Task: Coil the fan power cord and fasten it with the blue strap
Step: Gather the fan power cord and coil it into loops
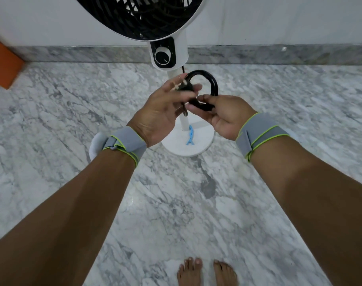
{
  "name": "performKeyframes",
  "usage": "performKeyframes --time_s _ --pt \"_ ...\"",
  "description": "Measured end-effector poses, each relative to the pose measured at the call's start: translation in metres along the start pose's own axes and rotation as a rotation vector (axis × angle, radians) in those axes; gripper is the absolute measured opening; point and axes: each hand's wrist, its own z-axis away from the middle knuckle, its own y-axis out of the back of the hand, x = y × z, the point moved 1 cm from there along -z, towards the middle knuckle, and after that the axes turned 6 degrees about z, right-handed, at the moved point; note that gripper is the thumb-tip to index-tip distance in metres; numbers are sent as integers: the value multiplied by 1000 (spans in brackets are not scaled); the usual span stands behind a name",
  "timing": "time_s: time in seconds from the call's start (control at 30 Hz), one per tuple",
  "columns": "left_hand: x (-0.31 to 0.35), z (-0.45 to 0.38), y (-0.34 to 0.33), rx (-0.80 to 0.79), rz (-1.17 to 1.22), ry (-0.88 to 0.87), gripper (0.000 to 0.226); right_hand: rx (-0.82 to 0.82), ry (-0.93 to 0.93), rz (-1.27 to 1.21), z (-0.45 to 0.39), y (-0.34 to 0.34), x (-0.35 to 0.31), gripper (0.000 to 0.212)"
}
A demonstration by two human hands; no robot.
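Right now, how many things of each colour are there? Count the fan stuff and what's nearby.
White: 1, fan
Black: 1, power cord
Blue: 1, blue strap
Orange: 1, orange object
Total: 4

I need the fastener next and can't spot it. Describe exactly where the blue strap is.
Find the white fan and follow its pole down to the round white base on the marble floor. The blue strap lies on that base beside the pole, the only blue thing there.

strap on fan base, cord above, btwn hands.
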Motion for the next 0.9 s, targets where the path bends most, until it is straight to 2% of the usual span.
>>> performKeyframes --time_s 0.07,0.13,0.27,0.47,0.5,0.57,0.63,0.7,0.8,0.83,0.9 --pt "-7 -2 -8 87 -193 -45 24 35 27 -14 0 -2 2 19" --pt "-12 -6 -18 158 -275 -72 6 62 76 12 1 -5 4 21" --pt "-13 -13 -31 307 -243 -154 17 146 130 234 6 -10 11 18" --pt "-4 -16 -29 451 -106 -158 29 62 105 690 13 -1 3 31" --pt "-2 -16 -26 473 -136 -152 31 81 164 776 12 2 2 35" --pt "1 -16 -24 487 -281 -135 33 124 450 1008 13 8 -2 63" --pt "2 -19 -25 492 -449 -123 31 30 792 1282 17 3 -4 88" --pt "3 -21 -32 454 -575 -95 18 -50 965 1524 20 -6 -3 95" --pt "5 -19 -34 397 -546 -46 24 22 1073 1618 19 -17 -5 84" --pt "7 -16 -32 383 -520 -40 24 55 1084 1648 17 -17 -7 73" --pt "13 -10 -30 338 -476 -19 6 111 1050 1755 12 -14 -13 47"
